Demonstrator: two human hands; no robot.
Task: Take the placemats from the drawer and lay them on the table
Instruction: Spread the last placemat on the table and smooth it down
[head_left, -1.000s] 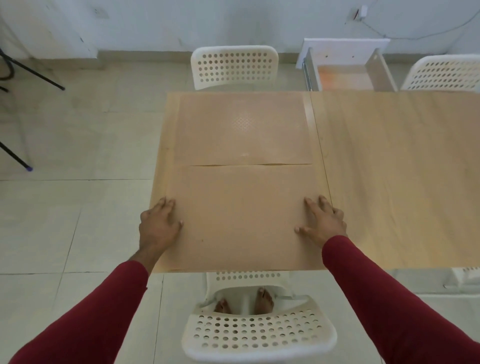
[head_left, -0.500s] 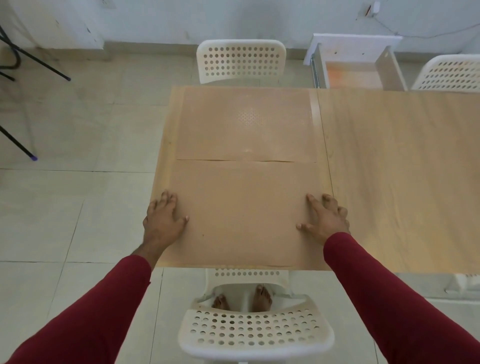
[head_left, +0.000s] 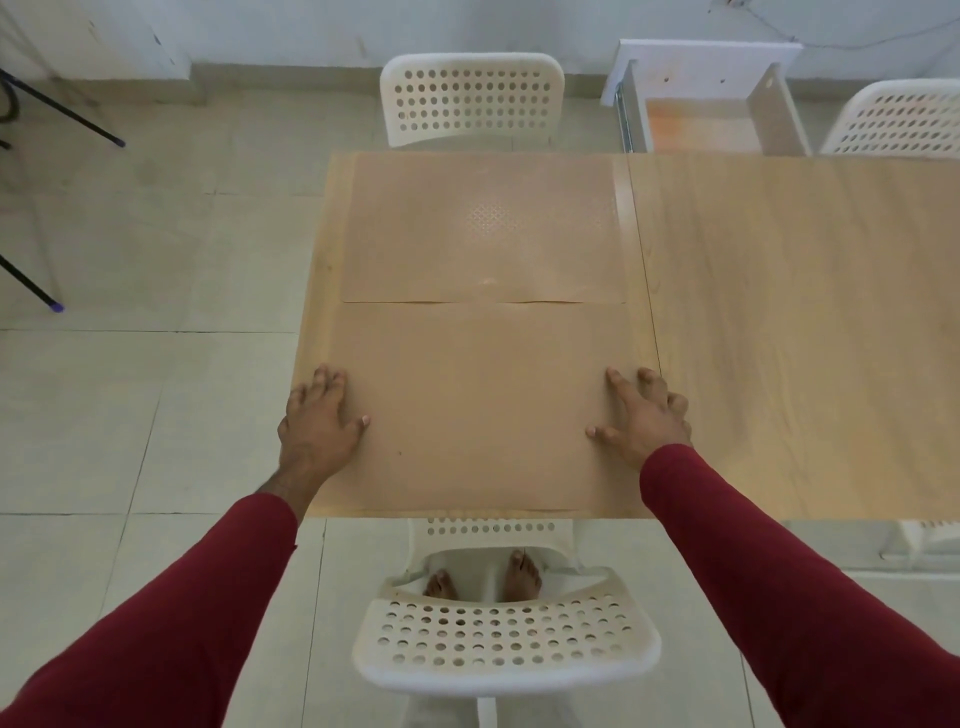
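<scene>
Two tan placemats lie flat on the left part of the wooden table (head_left: 800, 322). The far placemat (head_left: 483, 228) sits by the far edge; the near placemat (head_left: 483, 405) lies right below it, their edges meeting. My left hand (head_left: 319, 423) rests flat on the near placemat's left edge, fingers spread. On its right edge my right hand (head_left: 644, 415) presses down, fingers apart. Neither hand grips anything. The open white drawer (head_left: 701, 124) stands beyond the table's far edge, its inside bare.
White perforated chairs stand at the far side (head_left: 472, 98), far right (head_left: 898, 119) and directly below me (head_left: 504, 639). Black tripod legs (head_left: 31, 286) reach in at the left over the tiled floor. My bare feet show under the near chair.
Both hands have stayed on the near placemat's side edges, shifting only slightly. The view has tilted a little; the placemats lie as before.
</scene>
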